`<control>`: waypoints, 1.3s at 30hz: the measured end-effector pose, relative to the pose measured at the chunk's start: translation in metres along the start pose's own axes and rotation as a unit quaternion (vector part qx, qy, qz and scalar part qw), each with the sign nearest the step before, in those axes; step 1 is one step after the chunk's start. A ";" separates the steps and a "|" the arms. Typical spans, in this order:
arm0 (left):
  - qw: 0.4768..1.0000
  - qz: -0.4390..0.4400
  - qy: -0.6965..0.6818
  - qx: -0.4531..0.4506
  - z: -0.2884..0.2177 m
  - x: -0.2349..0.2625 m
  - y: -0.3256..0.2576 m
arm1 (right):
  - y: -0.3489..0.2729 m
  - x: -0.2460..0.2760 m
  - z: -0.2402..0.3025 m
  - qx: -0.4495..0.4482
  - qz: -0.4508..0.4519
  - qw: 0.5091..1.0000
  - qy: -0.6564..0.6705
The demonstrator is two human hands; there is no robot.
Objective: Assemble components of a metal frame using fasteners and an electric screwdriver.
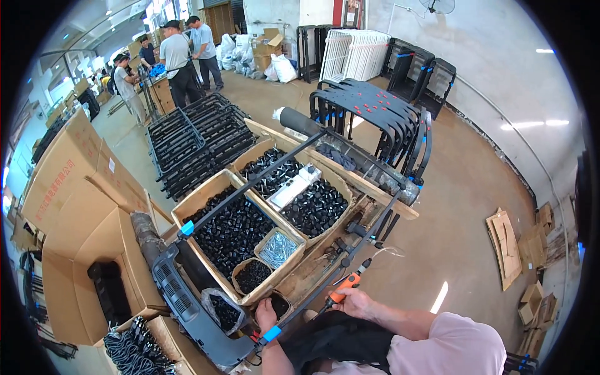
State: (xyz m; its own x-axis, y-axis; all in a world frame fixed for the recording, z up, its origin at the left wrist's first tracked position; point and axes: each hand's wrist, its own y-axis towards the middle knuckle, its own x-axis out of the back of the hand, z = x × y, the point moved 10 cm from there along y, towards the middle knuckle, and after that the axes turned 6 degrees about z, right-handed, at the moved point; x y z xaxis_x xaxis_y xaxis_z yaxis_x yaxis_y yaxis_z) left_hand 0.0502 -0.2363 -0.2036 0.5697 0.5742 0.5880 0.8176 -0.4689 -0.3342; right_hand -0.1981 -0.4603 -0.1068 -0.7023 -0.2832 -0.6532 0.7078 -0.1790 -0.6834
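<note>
My right hand [355, 303] is wrapped round an orange and black electric screwdriver [347, 283], held just right of the workbench. My left hand [265, 315] is at the near edge of the bench, its fingers drawn together at a small container of dark parts [279, 304]; what they pinch, if anything, is hidden. A black tubular frame [302, 309] with blue tape lies across the bench, and one bar passes close by my left wrist. Against its left end rests a long grey plastic panel [194, 312] with slotted vents.
Wooden bins hold black caps [228, 228], silver screws [277, 250] and small black parts [252, 276]. A white box [294, 186] lies on the bins. Cardboard cartons [125, 262] stand left, black frames [197, 140] behind, and curved frames [369, 106] far right. Several people work at the back left.
</note>
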 end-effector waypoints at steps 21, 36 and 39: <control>0.742 0.148 -0.649 0.081 -0.019 -0.022 -0.034 | -0.116 -0.211 0.099 0.322 0.173 0.726 -0.583; 0.697 0.160 -0.681 0.157 -0.018 -0.046 -0.141 | -0.060 -0.253 0.076 0.244 0.321 0.772 -0.491; 0.686 0.170 -0.690 0.155 -0.020 -0.036 -0.167 | -0.053 -0.265 0.063 0.229 0.356 0.774 -0.471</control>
State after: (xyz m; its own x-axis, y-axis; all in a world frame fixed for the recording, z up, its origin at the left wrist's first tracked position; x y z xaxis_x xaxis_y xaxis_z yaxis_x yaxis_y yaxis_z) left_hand -0.1088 -0.1919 -0.1543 0.0931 0.6561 -0.7489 0.4744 -0.6905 -0.5460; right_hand -0.0444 -0.4347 0.1228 0.0922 -0.9865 -0.1355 0.9942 0.0836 0.0683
